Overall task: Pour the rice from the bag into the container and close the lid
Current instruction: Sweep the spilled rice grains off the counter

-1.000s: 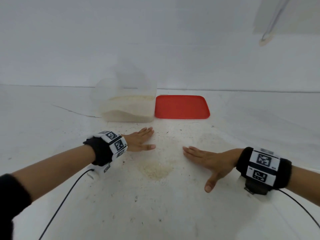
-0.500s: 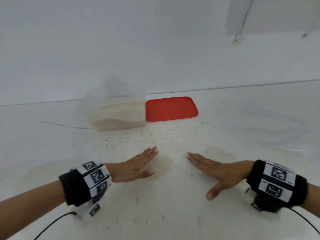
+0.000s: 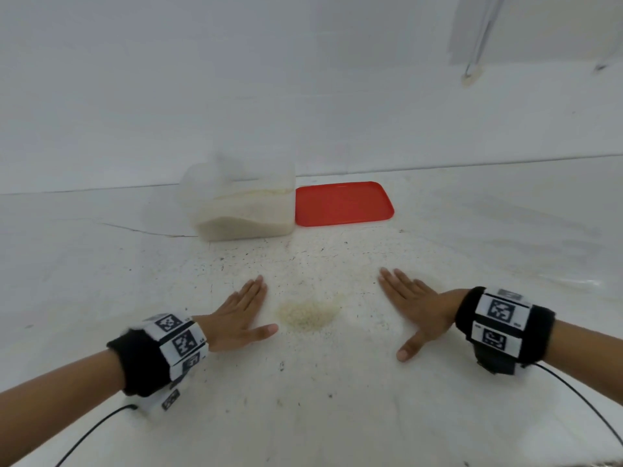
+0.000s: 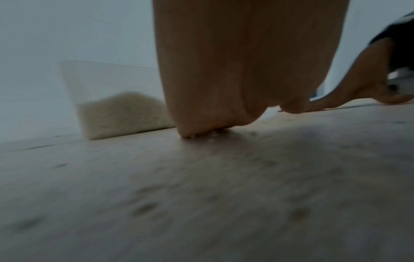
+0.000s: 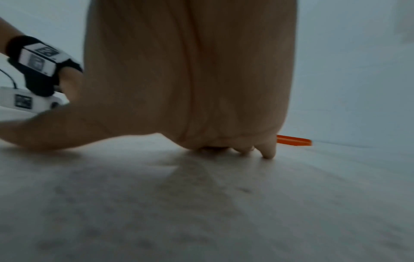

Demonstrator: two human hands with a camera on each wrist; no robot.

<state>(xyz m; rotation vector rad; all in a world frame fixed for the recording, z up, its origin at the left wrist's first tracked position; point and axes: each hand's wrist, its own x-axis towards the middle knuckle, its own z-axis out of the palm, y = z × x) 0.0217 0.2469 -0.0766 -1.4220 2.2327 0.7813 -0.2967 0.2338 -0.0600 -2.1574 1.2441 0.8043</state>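
Note:
A clear plastic container point(image 3: 242, 203) partly filled with rice stands at the back of the white table, without a lid. The red lid point(image 3: 342, 203) lies flat just right of it. A small heap of spilled rice point(image 3: 306, 313) sits on the table between my hands. My left hand point(image 3: 251, 313) lies flat, fingers straight, just left of the heap. My right hand point(image 3: 404, 310) lies flat to the right of the heap, thumb spread. Both hands hold nothing. In the left wrist view the container point(image 4: 116, 109) shows behind the fingers. No bag is in view.
The white table point(image 3: 303, 416) carries scattered grains and dark specks around the heap. A white wall rises behind the container. Black cables run from both wristbands toward the near edge.
Both hands have slid over the table: the left drew back toward me, then both moved apart from the heap. The rice heap lies uncovered between them.

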